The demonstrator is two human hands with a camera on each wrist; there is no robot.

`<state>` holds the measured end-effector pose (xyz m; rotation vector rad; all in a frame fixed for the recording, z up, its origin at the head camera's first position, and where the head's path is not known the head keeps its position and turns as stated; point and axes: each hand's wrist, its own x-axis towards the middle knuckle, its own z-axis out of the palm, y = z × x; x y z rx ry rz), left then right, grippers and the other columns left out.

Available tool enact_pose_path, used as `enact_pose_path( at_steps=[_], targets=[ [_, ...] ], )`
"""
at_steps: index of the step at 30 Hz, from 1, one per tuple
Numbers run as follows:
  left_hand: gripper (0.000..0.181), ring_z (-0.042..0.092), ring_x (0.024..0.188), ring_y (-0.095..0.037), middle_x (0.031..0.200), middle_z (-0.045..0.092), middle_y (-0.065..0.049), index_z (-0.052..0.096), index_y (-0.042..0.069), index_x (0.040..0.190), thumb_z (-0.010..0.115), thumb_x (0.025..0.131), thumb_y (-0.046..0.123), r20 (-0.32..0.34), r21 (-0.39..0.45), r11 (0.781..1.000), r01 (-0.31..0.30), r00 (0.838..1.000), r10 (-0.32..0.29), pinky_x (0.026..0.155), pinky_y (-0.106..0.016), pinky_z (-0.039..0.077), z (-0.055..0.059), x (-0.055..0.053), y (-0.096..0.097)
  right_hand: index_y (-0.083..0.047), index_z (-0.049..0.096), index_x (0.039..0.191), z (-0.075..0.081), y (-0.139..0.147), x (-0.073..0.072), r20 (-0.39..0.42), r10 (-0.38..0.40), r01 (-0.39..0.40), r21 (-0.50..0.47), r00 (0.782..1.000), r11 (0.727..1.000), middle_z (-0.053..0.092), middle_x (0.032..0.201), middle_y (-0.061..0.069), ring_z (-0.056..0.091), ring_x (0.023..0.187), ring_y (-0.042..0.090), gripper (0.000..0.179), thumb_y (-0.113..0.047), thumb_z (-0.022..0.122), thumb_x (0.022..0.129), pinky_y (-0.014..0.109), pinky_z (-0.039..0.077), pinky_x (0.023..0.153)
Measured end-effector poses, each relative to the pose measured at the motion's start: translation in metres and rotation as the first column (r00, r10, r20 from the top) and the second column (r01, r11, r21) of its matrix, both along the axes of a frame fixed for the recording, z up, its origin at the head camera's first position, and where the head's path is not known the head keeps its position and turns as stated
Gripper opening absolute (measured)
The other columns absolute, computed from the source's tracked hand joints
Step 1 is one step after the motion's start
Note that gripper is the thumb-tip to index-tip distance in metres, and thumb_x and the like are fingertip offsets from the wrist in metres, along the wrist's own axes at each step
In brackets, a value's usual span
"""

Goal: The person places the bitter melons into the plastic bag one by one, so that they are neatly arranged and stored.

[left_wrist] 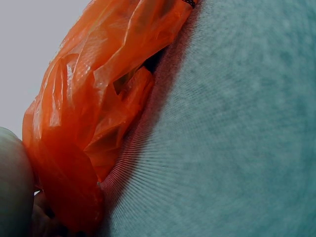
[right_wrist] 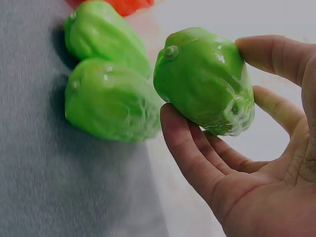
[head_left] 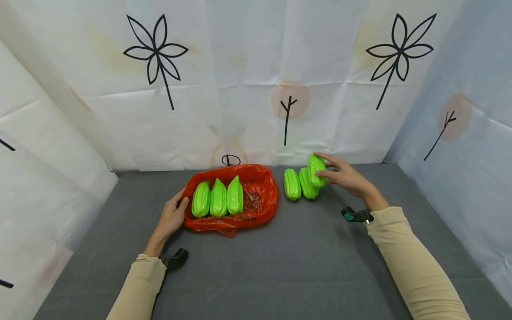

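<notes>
My right hand holds a glossy green ribbed gourd between thumb and fingertips, raised off the table. Two more such gourds lie just left of it, a left one and a right one that the held gourd partly overlaps in the head view. With thumb and fingers, my left hand pinches the left rim of a red plastic bag, which is spread wide like a shallow basket. Inside its left and middle part, three green gourds lie side by side; the bag's right part shows bare, crumpled plastic.
A grey cloth covers the table. White fabric with drawn plants hangs as a back wall right behind the bag, with side walls at left and right. Each wrist wears a dark strap.
</notes>
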<state>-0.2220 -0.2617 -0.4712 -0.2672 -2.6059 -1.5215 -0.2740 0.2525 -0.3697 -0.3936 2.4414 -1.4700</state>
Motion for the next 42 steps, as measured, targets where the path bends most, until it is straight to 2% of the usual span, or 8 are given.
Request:
enact_pose_path(
  at_steps=[10, 18, 24, 34, 42],
  targets=[
    [0.053, 0.032, 0.145, -0.042, 0.157, 0.035, -0.027, 0.03, -0.003, 0.157, 0.041, 0.111, 0.02, 0.005, 0.0, 1.0, 0.001, 1.0, -0.001, 0.115, -0.058, 0.027, 0.0, 0.001, 0.0, -0.025, 0.029, 0.162, 0.002, -0.024, 0.003, 0.0, 0.04, -0.04, -0.05, 0.999, 0.998, 0.027, 0.155, 0.026, 0.041, 0.136, 0.046, 0.068, -0.028, 0.063, 0.103, 0.061, 0.044, 0.102],
    [0.051, 0.033, 0.145, -0.041, 0.157, 0.036, -0.027, 0.031, -0.003, 0.157, 0.042, 0.111, 0.016, 0.007, 0.009, 1.0, 0.001, 1.0, -0.001, 0.116, -0.057, 0.027, 0.001, 0.001, 0.001, -0.024, 0.029, 0.162, 0.001, -0.05, 0.004, -0.01, 0.091, -0.091, -0.084, 0.996, 0.992, 0.023, 0.158, 0.029, 0.046, 0.133, 0.044, 0.069, -0.03, 0.064, 0.102, 0.057, 0.049, 0.099],
    [0.051, 0.032, 0.145, -0.041, 0.158, 0.035, -0.026, 0.03, -0.002, 0.158, 0.042, 0.111, 0.016, 0.015, 0.007, 1.0, -0.006, 1.0, 0.006, 0.116, -0.057, 0.027, 0.001, 0.0, 0.001, -0.025, 0.033, 0.161, -0.003, -0.073, 0.004, -0.018, 0.107, -0.108, -0.093, 0.994, 0.99, 0.035, 0.148, 0.027, 0.057, 0.118, 0.038, 0.067, -0.029, 0.065, 0.102, 0.054, 0.051, 0.096],
    [0.052, 0.033, 0.145, -0.04, 0.158, 0.035, -0.025, 0.03, 0.001, 0.159, 0.042, 0.111, 0.019, 0.021, 0.011, 1.0, 0.004, 1.0, -0.004, 0.114, -0.057, 0.029, 0.001, 0.001, 0.001, -0.018, 0.034, 0.16, -0.007, -0.111, 0.004, -0.028, 0.181, -0.183, -0.153, 0.983, 0.971, 0.044, 0.142, 0.025, 0.061, 0.114, 0.036, 0.067, -0.023, 0.066, 0.101, 0.059, 0.051, 0.093],
    [0.052, 0.033, 0.145, -0.039, 0.158, 0.035, -0.025, 0.03, 0.0, 0.159, 0.042, 0.111, 0.017, 0.021, 0.016, 1.0, 0.001, 1.0, -0.002, 0.115, -0.056, 0.029, 0.002, 0.001, 0.001, -0.022, 0.038, 0.158, -0.017, -0.135, 0.002, -0.05, 0.193, -0.196, -0.061, 0.98, 0.979, 0.044, 0.145, 0.018, 0.054, 0.123, 0.036, 0.065, -0.029, 0.068, 0.1, 0.048, 0.054, 0.088]
  ],
)
